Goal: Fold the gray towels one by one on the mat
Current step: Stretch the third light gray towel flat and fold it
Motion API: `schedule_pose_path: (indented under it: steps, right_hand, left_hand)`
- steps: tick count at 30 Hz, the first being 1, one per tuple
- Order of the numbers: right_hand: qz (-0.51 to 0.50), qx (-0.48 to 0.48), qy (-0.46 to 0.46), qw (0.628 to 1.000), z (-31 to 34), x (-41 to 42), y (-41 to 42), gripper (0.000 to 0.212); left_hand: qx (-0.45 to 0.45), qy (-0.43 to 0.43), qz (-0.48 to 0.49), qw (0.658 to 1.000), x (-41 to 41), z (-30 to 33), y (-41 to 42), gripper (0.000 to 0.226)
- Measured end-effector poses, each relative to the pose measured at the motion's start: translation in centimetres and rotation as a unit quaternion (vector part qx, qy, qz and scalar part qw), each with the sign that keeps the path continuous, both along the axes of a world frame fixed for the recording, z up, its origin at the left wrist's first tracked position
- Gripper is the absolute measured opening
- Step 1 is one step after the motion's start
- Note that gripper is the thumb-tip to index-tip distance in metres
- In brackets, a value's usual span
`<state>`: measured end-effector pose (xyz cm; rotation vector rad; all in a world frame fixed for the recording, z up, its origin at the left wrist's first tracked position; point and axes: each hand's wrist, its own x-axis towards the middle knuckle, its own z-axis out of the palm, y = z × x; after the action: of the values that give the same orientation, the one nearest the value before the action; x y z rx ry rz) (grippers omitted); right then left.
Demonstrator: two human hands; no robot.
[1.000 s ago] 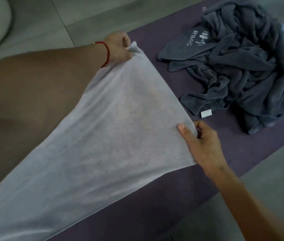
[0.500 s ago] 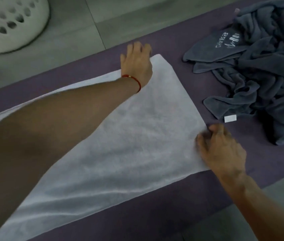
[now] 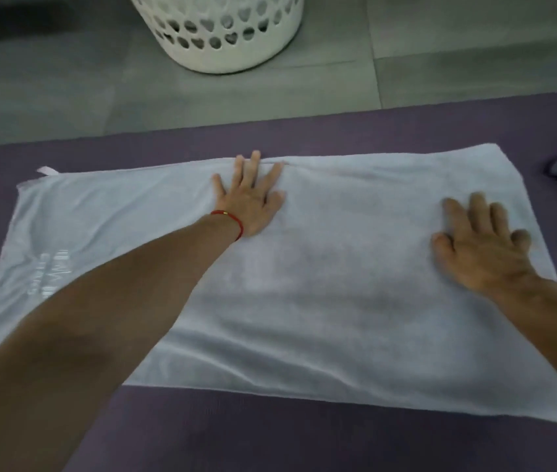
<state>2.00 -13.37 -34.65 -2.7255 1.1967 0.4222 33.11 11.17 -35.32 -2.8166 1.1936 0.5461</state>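
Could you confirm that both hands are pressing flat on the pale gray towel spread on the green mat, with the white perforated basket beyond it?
Not quite: the mat is purple, as the head view shows. The rest stands, left hand, right hand, pale gray towel, white perforated basket.

One light gray towel (image 3: 321, 284), one purple mat (image 3: 270, 437), one white basket (image 3: 222, 28), two hands

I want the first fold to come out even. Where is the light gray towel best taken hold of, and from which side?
Probably the two right-end corners of the light gray towel, pinched from the right: it lies flat and long across the mat, so that short edge carries over to the left end. The right hand lies flat near it; the left hand presses the far edge.
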Motion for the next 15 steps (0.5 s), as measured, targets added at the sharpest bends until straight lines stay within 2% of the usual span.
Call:
schedule_pose_path:
  steps: [3, 6, 10, 15]
  right_hand:
    - [0.0, -0.025, -0.025, 0.999, 0.1, 0.6, 0.6, 0.056]
    - [-0.055, -0.047, -0.042, 0.997, 0.3, -0.6, 1.6, 0.057]
    - [-0.141, -0.029, -0.058, 0.988, 0.7, -3.9, 3.5, 0.047]
    - [-0.113, -0.081, -0.062, 0.988, 1.8, -7.2, 6.8, 0.05]
  left_hand:
    - [-0.032, 0.015, 0.054, 0.998, 2.1, 1.7, -0.5, 0.06]
    - [-0.041, -0.04, 0.064, 0.996, 1.0, 2.8, 1.6, 0.061]
    - [-0.062, -0.104, -0.051, 0.991, -5.3, 2.4, 8.8, 0.064]
    - [-0.117, -0.109, -0.118, 0.98, -14.8, 1.0, 17.2, 0.065]
